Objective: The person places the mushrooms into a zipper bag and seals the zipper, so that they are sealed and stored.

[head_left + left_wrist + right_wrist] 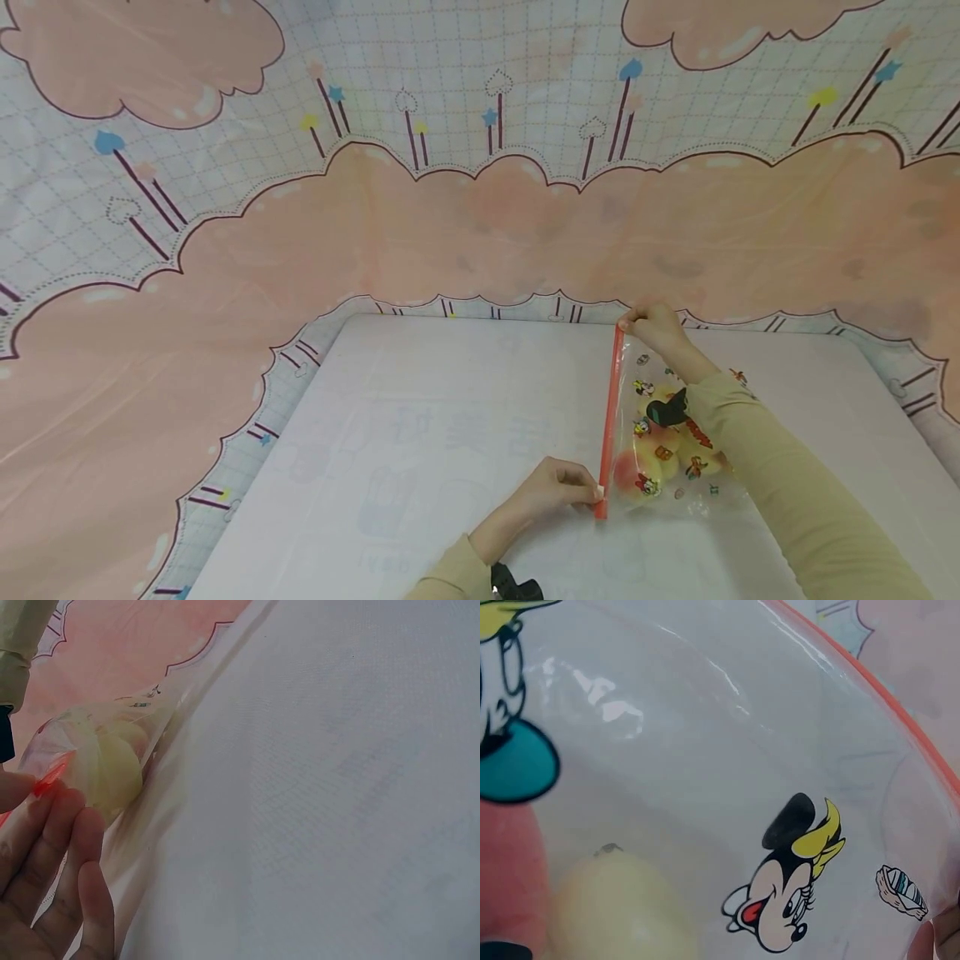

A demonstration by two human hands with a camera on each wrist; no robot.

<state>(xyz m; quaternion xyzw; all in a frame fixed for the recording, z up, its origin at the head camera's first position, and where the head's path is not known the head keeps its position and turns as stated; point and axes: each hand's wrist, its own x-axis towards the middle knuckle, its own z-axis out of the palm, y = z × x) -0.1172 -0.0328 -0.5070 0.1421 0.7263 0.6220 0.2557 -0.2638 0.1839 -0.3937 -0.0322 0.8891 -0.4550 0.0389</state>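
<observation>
A clear zip bag (628,362) with cartoon prints and a red zip edge (610,408) stands sideways over the table's right half. Several round yellow and pink fruits (628,471), peach-like, lie inside it. With thumb and fingers my left hand (551,490) pinches the near end of the red edge, where a small pale piece shows. My right hand (658,330) grips the far end of that edge, its forearm crossing over the bag. In the right wrist view the bag's printed film (682,750) fills most of the picture, and only a few right fingers (946,930) show.
The white table (450,400) stretches to the left of the bag. Behind it hangs a pink and white patterned cloth (487,233), which also runs down both sides. Black wrist gear (516,583) sits by the left sleeve.
</observation>
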